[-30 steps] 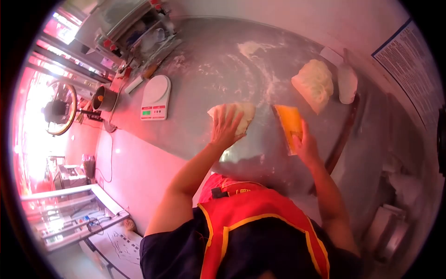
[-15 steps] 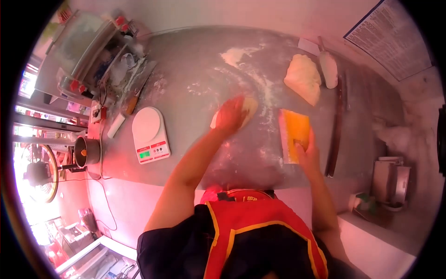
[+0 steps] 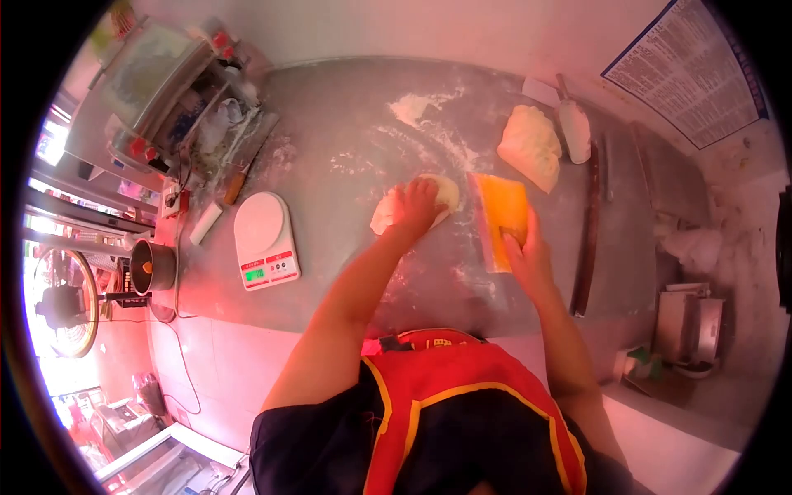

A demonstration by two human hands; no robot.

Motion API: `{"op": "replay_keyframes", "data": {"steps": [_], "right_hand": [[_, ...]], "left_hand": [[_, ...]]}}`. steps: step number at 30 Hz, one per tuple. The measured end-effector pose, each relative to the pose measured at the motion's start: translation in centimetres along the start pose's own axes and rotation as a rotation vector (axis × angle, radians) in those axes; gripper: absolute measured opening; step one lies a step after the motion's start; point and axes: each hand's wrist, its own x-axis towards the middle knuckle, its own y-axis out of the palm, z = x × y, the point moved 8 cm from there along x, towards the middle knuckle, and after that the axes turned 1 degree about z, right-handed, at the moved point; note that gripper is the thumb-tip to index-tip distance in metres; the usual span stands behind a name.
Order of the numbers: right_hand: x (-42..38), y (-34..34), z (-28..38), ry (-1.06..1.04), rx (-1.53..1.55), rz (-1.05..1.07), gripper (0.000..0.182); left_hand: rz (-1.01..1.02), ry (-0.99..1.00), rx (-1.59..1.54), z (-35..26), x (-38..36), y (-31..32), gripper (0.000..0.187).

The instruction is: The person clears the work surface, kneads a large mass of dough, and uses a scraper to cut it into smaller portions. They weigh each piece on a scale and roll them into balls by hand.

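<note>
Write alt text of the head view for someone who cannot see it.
The left hand rests on dough on a floury table; the right hand holds a flat orange object. A scale stands at left, more dough at right.

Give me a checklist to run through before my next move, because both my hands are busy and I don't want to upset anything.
1. Left hand on the smaller dough piece: ok, resting on top.
2. Right hand has a grip on the flat yellow item: ok, thumb on its face.
3. One hand free: not ok, both are occupied.
4. Larger dough piece out of the hands' way: ok, lying beyond the yellow item.
5. Flour on the table: ok, streaks show beyond the smaller piece.
6. Reading on the scale: cannot tell; the display is lit, but too small to read.
</note>
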Motion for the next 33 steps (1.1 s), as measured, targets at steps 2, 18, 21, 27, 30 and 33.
{"op": "replay_keyframes", "data": {"steps": [2,18,21,27,30,33], "right_hand": [[0.2,0.4,0.1,0.033,0.004,0.037,0.067],[1.1,13.9,7.0,-0.228,-0.131,0.32,0.085],[1.7,14.5,6.9,-0.144,-0.201,0.413,0.087],[3.8,18.4,7.0,-0.369,-0.147,0.259,0.082],[5.5,19.9,6.5,-0.265,-0.29,0.321,0.086],[5.8,20.0,7.0,-0.19,-0.308,0.378,0.085]], "left_hand": [[-0.03,0.041,-0.23,0.4,-0.8,-2.1,0.068],[-0.264,-0.246,-0.383,7.1,-9.7,-4.0,0.079],[-0.218,-0.303,-0.323,7.1,-9.4,-3.5,0.073],[-0.154,-0.471,-0.271,7.7,-8.9,-2.8,0.06],[-0.208,-0.486,-0.291,8.2,-8.6,-2.8,0.048],[-0.335,-0.447,-0.414,8.7,-9.8,-1.9,0.043]]}}
